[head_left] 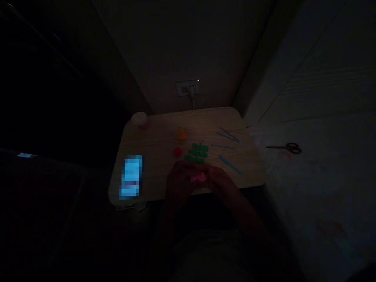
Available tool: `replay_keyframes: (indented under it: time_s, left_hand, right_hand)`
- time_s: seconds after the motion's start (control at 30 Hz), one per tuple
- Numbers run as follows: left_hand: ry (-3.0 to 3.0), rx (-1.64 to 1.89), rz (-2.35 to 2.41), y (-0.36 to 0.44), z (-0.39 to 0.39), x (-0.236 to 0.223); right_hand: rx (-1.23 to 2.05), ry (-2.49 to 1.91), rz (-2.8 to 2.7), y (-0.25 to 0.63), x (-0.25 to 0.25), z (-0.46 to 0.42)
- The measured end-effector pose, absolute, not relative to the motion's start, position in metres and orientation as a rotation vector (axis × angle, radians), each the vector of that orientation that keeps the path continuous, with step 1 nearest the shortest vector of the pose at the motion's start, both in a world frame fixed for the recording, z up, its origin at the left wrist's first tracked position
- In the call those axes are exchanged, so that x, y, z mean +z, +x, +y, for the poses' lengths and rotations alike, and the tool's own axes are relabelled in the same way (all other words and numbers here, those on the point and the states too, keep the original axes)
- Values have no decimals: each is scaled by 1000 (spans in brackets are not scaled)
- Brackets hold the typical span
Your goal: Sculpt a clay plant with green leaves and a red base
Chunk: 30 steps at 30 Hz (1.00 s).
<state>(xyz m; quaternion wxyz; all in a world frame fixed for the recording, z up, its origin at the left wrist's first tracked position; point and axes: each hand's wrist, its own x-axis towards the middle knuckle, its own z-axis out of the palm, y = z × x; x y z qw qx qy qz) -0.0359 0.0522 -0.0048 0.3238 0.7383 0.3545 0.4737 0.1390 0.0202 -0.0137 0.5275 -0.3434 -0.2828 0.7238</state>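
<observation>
In dim light, a soft-looking pink lump point(198, 178), perhaps modelling clay, is between my two hands at the table's near edge. My left hand point(179, 182) curls around its left side, and my right hand point(219, 178) grips it from the right with bent fingers. Just beyond my hands lies a green leafy sprig shape point(198, 152) with paired leaves on a stem. Past it are a small red ball point(177, 151) and an orange cone-like piece point(181, 134). The fingertips are partly lost in shadow.
On the wooden table point(164, 125) lie thin blue sticks point(228, 136), a blue knife-like tool point(230, 164), a lit phone point(131, 177) and a lidded tub point(141, 120). Scissors point(284, 147) rest on the pale surface to the right. A wall socket point(188, 88) holds a plug.
</observation>
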Motion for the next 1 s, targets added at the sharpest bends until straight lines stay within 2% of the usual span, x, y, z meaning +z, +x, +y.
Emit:
replay_keyframes:
  time_s: [0.17, 0.47, 0.67, 1.0]
  left_hand:
    - [1967, 1231, 918, -34, 52, -6]
    - [2014, 1194, 810, -29, 51, -6]
    - [2010, 1156, 801, -28, 49, -6]
    - [1909, 1223, 778, -29, 48, -9]
  right_hand:
    - [1746, -875, -771, 136, -21, 20]
    - [1619, -909, -662, 134, -12, 23]
    - [1514, -962, -776, 135, -8, 23]
    - [1448, -1168, -632, 131, -17, 21]
